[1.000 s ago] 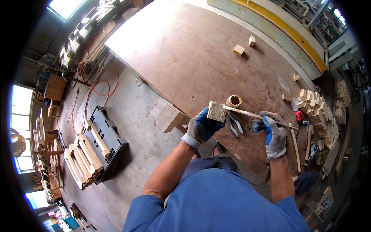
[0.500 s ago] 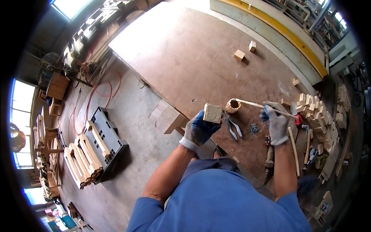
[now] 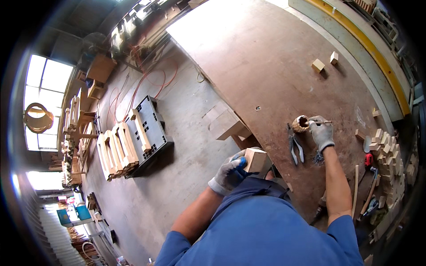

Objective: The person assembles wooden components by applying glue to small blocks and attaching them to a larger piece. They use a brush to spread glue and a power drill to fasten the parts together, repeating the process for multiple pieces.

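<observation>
Close to my body, my gloved left hand is closed around a pale wooden block, held off the table's near edge. My gloved right hand grips a thin wooden stick right beside a small brown crusted pot. The stick's far end is hidden by my fingers and the pot, so I cannot tell how deep it reaches. Grey-handled pliers lie open on the table just left of my right forearm. Partly behind that forearm is a small heap of nails.
Stacked wooden blocks line the right side of the brown table, near a hammer and a red tool. Two blocks stand farther back. On the floor, wooden frames lean on a black pallet.
My left hand has drawn the block nearer to my body and tilted it. The right hand has come down and left to the pot with the stick. The whole view has shifted.
</observation>
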Available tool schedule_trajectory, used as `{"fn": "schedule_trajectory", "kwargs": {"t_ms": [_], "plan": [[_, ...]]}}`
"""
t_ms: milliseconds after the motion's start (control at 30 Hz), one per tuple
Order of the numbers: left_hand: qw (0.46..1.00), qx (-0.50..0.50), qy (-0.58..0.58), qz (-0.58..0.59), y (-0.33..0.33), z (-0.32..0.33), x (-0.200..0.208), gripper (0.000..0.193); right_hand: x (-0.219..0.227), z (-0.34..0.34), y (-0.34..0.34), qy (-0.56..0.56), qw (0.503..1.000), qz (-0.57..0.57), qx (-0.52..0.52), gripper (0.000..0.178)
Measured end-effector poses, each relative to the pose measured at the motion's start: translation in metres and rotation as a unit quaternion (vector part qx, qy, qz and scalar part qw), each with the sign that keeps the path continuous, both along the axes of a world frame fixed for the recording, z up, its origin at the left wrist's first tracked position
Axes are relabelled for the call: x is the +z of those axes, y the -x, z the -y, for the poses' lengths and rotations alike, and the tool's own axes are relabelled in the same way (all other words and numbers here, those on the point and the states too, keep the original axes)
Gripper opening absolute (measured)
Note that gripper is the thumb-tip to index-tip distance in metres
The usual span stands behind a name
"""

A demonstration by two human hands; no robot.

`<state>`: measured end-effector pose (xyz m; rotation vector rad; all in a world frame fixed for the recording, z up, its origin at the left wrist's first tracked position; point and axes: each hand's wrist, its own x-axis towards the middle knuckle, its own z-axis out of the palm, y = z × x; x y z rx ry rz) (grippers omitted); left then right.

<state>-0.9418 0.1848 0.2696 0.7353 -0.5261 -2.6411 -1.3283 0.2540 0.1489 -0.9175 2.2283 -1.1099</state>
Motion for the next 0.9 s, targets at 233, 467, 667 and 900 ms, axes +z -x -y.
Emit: {"fn": "schedule_trajectory", "kwargs": {"t_ms": [233,467,667,900], "plan": [[0.991,0.016,0.117,0.064,-0.060,0.036,0.012,0.081,0.028,-0.020,-0.035,-0.042,0.983,0.136,-0.118,0.039],[0.933,-0.039,0.329,0.139,-0.090,0.128,0.046,0.076,0.011,-0.096,-0.136,-0.159,0.979,-0.096,-0.086,0.038],[0.641,-0.114,0.730,0.209,-0.074,0.196,0.046,0.063,-0.017,-0.120,-0.200,-0.379,0.909,-0.167,-0.043,0.081],[0.531,-0.236,0.799,0.156,-0.035,0.216,0.041,0.066,0.003,-0.094,-0.213,-0.461,0.878,-0.122,-0.031,0.101]]}}
